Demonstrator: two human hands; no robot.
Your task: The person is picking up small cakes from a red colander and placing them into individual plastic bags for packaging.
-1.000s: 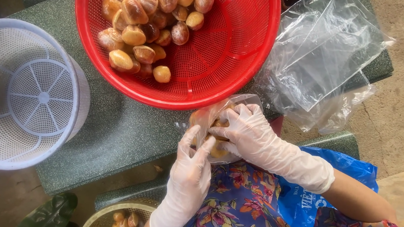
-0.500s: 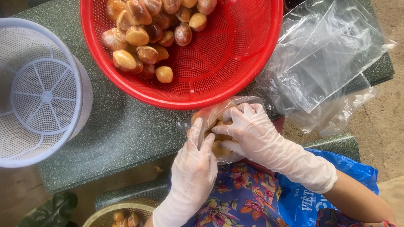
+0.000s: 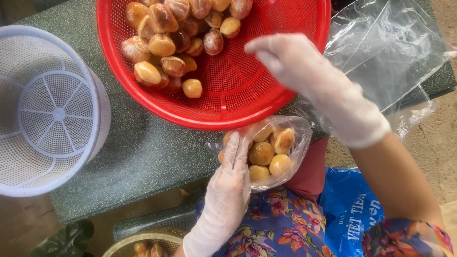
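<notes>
Bag: clear plastic bag [image 3: 271, 150] of golden buns sits low in the centre of the frame, just under the red basket's rim; its long axis runs from lower left to upper right. I cannot tell which way its mouth faces.
Left hand: my gloved left hand [image 3: 231, 182] grips the bag's left edge, fingers closed on the plastic.
Right hand: my gloved right hand [image 3: 311, 78] hangs over the red basket [image 3: 229, 100] in the upper centre, fingers loosely open, holding nothing.
Buns: loose pile of buns [image 3: 179, 28] lies in the basket's upper left.
Room: bare green tabletop [image 3: 141, 151] lies left of the bag, between it and the white basket [image 3: 41, 112].
Edges: spare plastic bags [image 3: 388, 45] fill the upper right.
</notes>
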